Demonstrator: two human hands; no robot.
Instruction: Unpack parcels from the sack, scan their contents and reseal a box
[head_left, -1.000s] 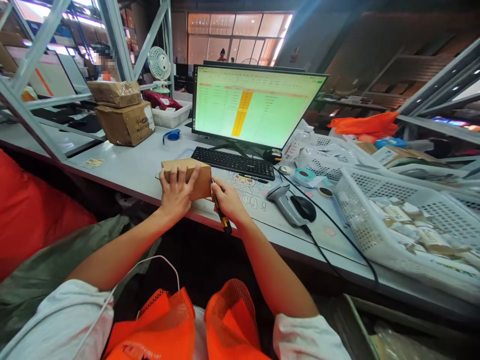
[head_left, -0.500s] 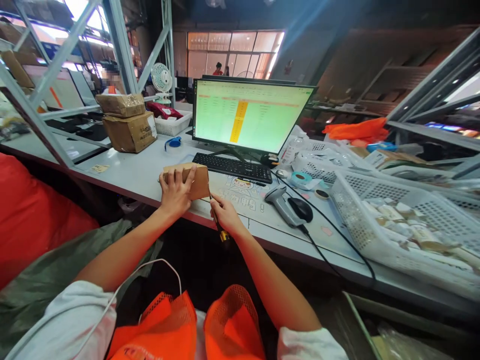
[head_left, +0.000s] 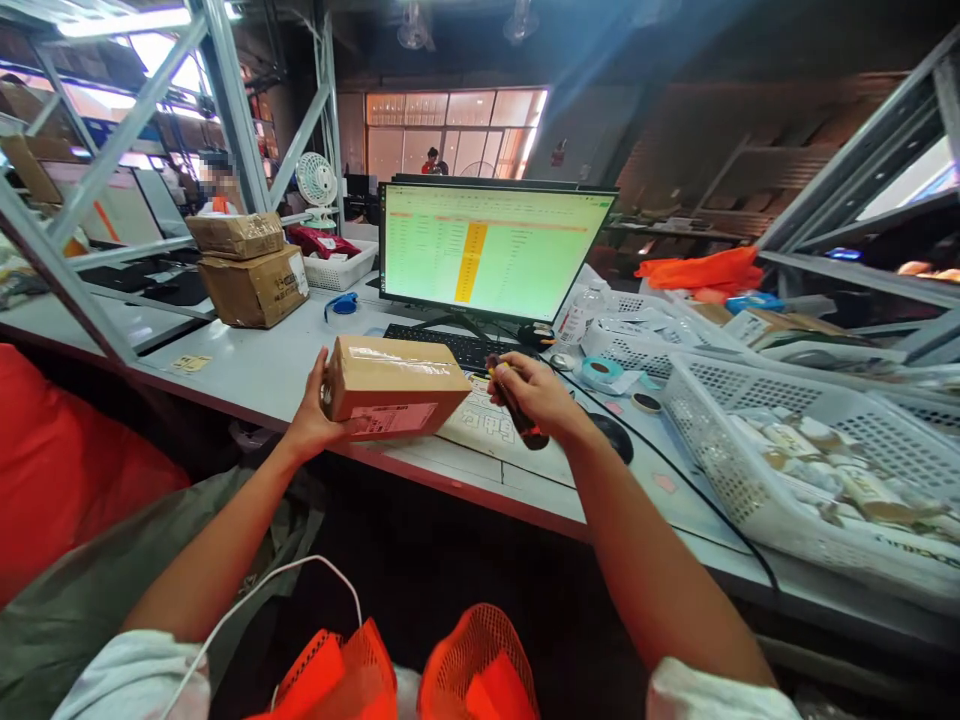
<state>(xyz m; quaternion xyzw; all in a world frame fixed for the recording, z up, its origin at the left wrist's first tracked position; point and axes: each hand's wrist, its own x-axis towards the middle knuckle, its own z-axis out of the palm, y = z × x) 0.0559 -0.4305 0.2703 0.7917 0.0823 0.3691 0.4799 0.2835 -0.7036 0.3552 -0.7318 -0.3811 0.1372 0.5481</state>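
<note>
My left hand [head_left: 313,408] grips the left end of a brown cardboard box [head_left: 401,368]. Clear tape runs along the box's top, and a white shipping label [head_left: 394,418] is stuck on the side facing me. The box is tilted at the desk's front edge. To its right, my right hand [head_left: 536,395] is closed around a dark-handled utility knife [head_left: 521,412], held apart from the box. Whether its blade is out cannot be made out. Behind the box lies a black keyboard [head_left: 450,345], partly hidden, below a lit monitor [head_left: 491,250].
Two stacked cartons [head_left: 255,285] stand at the back left, near a blue tape loop [head_left: 342,306]. On the right are a black mouse [head_left: 611,437], a tape roll [head_left: 601,370], a cable and a white plastic basket [head_left: 720,450] of small packed items. Metal shelf posts flank the desk [head_left: 225,362].
The box has turned so its taped top and label show. My left hand has shifted to its left end. My right hand has moved right and up with the knife, away from the box.
</note>
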